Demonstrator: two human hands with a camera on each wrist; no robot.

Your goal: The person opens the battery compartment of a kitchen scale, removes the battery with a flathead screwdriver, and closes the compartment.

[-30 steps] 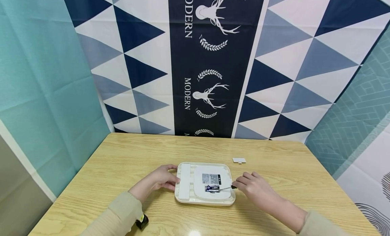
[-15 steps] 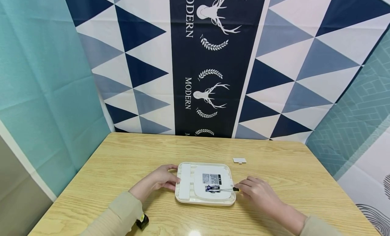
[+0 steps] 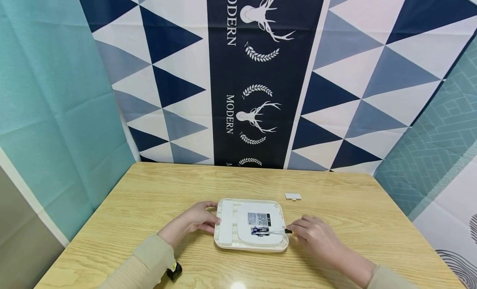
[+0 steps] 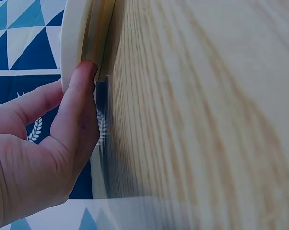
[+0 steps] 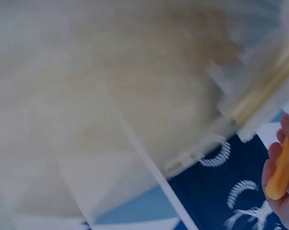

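Observation:
A flat white device with rounded corners and a printed label lies underside up on the table, its small battery compartment uncovered. My left hand grips the left edge; in the left wrist view, thumb and fingers pinch the rim. In my right hand is a screwdriver with a thin metal shaft, black collar and orange handle. The shaft runs left over the device, low and nearly flat, its tip at the compartment. Dark blue and silvery parts show inside the compartment.
Behind the device, to the right, a small white tabbed cover lies on the wooden table. A black and yellow object shows beside the left forearm. Patterned cloth hangs past the table's far edge.
Compared with a second ago, my right hand sits slightly lower and farther right, with the screwdriver flatter. The left hand and the device have stayed in place.

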